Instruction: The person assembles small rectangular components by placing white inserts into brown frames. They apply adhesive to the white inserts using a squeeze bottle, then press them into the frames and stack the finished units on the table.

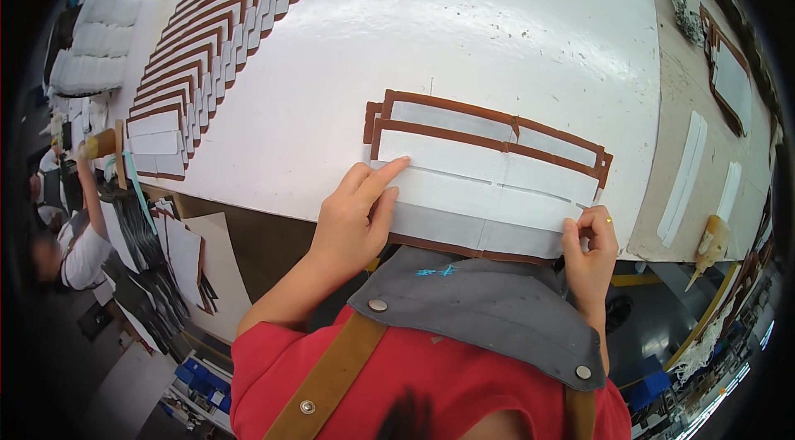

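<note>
A panel of brown-edged leather pieces backed with white and grey lining point(464, 216) lies at the table's near edge, just in front of my grey apron. A long white strip point(447, 178) lies across it, with a narrow slit along its upper side. My left hand point(358, 212) rests at the panel's left end, its index finger stretched out on the white lining and its thumb apart below. At the right end, my right hand point(591, 245) has its fingers curled, with thumb and forefinger pinching the strip's corner. Behind the strip, further brown-edged layers point(497, 117) overlap.
A long overlapping row of similar brown-edged panels point(199, 67) runs along the table's left side. White strips point(683, 179), a glue bottle point(710, 243) and a stacked brown-and-white piece point(729, 75) lie at the right. Another person point(87, 241) holding a bottle stands at the far left.
</note>
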Tool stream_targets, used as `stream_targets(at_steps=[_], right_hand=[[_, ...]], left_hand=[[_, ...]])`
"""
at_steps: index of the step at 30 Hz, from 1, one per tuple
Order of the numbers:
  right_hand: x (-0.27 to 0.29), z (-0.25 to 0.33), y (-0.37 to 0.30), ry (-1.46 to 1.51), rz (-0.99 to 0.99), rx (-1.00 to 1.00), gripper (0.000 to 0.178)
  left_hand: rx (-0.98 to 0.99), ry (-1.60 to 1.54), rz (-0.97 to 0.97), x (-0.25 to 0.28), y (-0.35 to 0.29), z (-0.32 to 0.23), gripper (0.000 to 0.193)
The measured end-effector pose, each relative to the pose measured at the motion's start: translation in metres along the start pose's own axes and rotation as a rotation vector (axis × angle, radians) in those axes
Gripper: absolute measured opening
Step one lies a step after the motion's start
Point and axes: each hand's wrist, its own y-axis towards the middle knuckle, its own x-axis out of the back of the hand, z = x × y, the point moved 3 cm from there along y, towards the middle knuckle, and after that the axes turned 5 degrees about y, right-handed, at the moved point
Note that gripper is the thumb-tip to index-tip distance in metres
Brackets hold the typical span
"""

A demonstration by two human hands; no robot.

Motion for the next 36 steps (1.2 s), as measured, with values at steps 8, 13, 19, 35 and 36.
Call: stream_targets(at_steps=[8,13,19,35,36], right_hand=[[0.002,-0.002,-0.002,0.121,-0.064,-0.119,0.014],[-0.001,-0.005,-0.002,0.182,-0.114,-0.088,0.021],[0.001,0.0,0.0,-0.012,-0.023,0.037,0.036],[0.008,0.009,0.007,-0.52,0.019,0.313,0.038],[0.009,0.01,0.009,-0.497,0.01,0.356,0.037]], left_hand=[[0.001,0.113,0.009,-0.002,0.002,-0.007,0.034],[-0.031,0.145,-0.007,-0.003,0.003,-0.006,0.036],[-0.035,0.148,-0.008,-0.003,0.002,-0.007,0.036],[-0.077,0.215,-0.044,-0.003,0.003,-0.009,0.029],[-0.078,0.231,-0.047,-0.002,0.005,-0.01,0.028]])
